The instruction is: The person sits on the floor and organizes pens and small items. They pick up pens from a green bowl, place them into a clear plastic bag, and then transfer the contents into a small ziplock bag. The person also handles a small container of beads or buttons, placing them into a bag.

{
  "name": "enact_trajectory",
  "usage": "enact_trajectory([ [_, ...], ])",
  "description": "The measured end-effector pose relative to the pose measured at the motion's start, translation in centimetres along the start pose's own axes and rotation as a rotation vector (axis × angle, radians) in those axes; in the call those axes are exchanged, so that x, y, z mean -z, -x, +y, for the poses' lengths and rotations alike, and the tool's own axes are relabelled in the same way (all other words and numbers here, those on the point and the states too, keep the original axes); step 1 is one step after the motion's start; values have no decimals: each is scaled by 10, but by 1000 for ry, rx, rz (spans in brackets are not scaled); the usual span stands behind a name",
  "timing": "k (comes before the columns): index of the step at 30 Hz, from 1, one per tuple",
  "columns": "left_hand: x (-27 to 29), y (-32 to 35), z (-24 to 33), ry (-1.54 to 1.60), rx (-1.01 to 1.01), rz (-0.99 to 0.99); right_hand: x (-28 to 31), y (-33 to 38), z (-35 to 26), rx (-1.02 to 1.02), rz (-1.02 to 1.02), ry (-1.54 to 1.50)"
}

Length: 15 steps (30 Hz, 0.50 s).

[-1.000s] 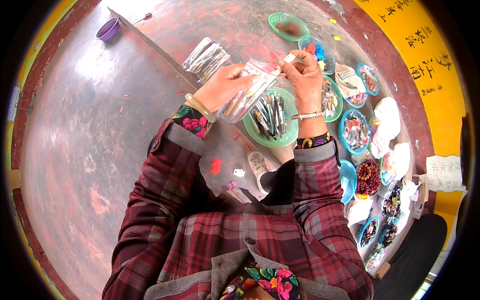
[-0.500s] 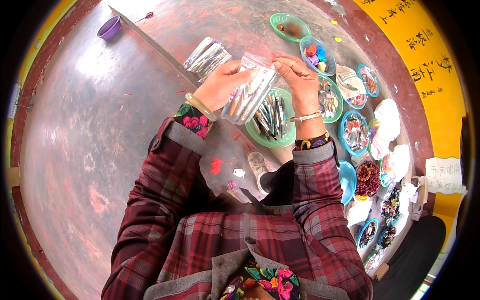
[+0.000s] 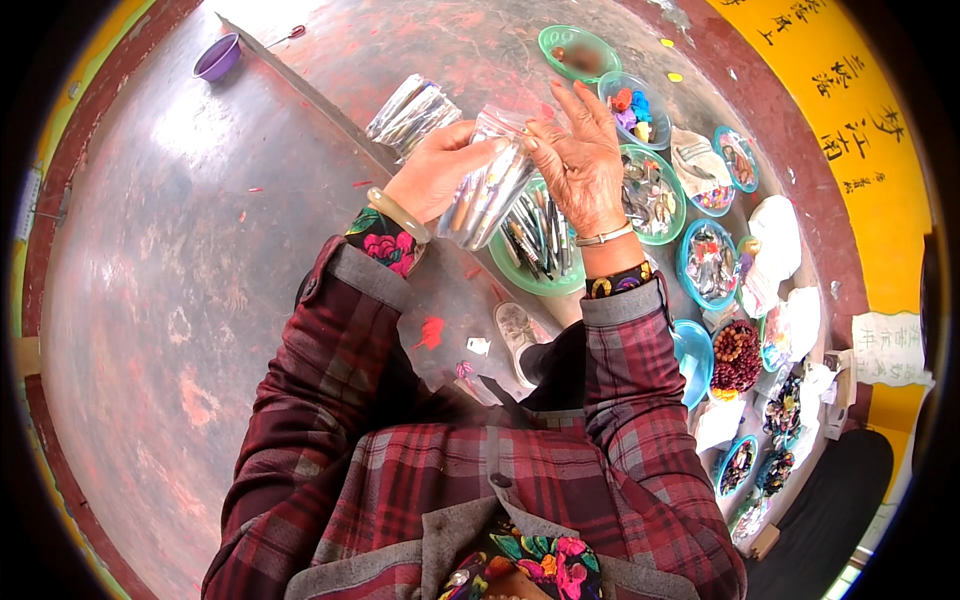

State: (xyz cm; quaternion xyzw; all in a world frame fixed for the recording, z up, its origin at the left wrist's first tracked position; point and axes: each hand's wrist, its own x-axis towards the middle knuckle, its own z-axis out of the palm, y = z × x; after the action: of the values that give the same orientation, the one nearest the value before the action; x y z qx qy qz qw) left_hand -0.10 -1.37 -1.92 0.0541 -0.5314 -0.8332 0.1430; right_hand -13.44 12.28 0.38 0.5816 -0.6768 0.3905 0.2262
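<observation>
Over the near-left side of a green basin (image 3: 548, 288), a clear plastic bag (image 3: 488, 195) hangs slanted between the person's hands, its top leaning away and to the right. From where I stand, the left hand (image 3: 432, 172) clasps the bag's left edge, thumb laid across the front. The right hand (image 3: 578, 165) seems to pinch the upper right corner between thumb and forefinger, its other fingers fanned out.

To work that top edge well, I'd say, the left thumb should press firmly enough to stop the load sliding, yet not crease the film. The right fingertips do best with small, even pulls along the rim, holding it taut; a hard tug could tear it. More upright would be safer too.

The bag itself is shiny and wrinkled, with a pinkish line near its top. Slim, pen-like sticks fill it lengthwise, whitish with tan and purplish touches. I can't tell whether its mouth is sealed.
</observation>
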Motion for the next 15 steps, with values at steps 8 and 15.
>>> enact_trajectory([
  [8, -4, -1, 11, 304, -104, 41, -8, 9, 18, -714, -110, -1251],
  [15, 3, 0, 11, 352, -137, 40, -15, 19, -5, -880, -514, -1471],
])
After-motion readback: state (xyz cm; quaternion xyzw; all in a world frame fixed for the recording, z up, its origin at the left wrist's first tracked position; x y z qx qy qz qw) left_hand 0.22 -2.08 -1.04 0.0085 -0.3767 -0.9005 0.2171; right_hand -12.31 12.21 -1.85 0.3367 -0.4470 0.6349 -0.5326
